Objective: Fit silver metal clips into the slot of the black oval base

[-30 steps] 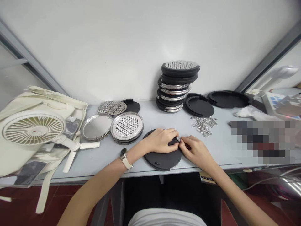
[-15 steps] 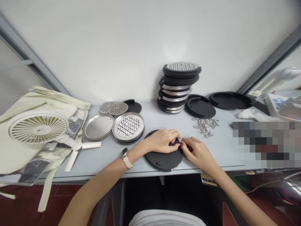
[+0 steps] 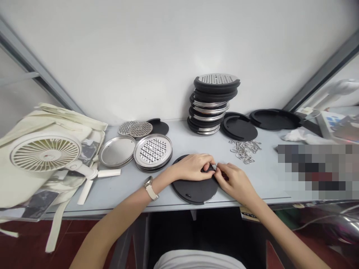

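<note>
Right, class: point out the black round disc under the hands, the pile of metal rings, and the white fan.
black round disc (image 3: 193,188), head view, bare front part of its face.
pile of metal rings (image 3: 244,150), head view, middle of the heap.
white fan (image 3: 46,152), head view, grille centre.

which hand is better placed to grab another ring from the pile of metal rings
The right hand, probably. The pile of metal rings lies just beyond it on the table, while the left hand rests on the black disc, farther away.

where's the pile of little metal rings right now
In the head view the pile of metal rings lies loose on the grey table, right of centre, just in front of the flat black lid and beyond the right hand.
</note>
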Motion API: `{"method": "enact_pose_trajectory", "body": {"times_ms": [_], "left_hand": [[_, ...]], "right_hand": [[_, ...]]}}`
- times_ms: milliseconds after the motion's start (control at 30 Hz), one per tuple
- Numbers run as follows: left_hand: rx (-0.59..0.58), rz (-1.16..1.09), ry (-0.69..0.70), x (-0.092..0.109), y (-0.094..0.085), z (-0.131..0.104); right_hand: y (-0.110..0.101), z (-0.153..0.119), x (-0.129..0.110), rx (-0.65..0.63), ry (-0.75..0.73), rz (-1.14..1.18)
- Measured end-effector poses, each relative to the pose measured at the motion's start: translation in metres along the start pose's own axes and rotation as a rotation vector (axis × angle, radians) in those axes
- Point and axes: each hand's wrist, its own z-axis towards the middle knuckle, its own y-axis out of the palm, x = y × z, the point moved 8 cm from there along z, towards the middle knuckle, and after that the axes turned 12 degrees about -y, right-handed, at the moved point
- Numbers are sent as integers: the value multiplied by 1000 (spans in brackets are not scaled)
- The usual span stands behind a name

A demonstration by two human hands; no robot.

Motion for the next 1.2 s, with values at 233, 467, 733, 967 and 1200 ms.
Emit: {"method": "enact_pose_trajectory", "body": {"times_ms": [233, 467, 733, 967, 1200], "left_hand": [[-20, -53, -33, -1, -1, 1], [-28, -33, -38, 0, -1, 1], [-25, -19, -40, 1, -1, 0], [-11, -37, -14, 1, -1, 0], [0, -45, 6, 1, -1, 0]], "right_hand": [[1, 1, -2, -16, -17, 0], [1, 1, -3, -24, -28, -4], [0, 1, -3, -19, -35, 0], [1, 1, -3, -16, -43, -9], [1, 1, -3, -5, -51, 1]]}}
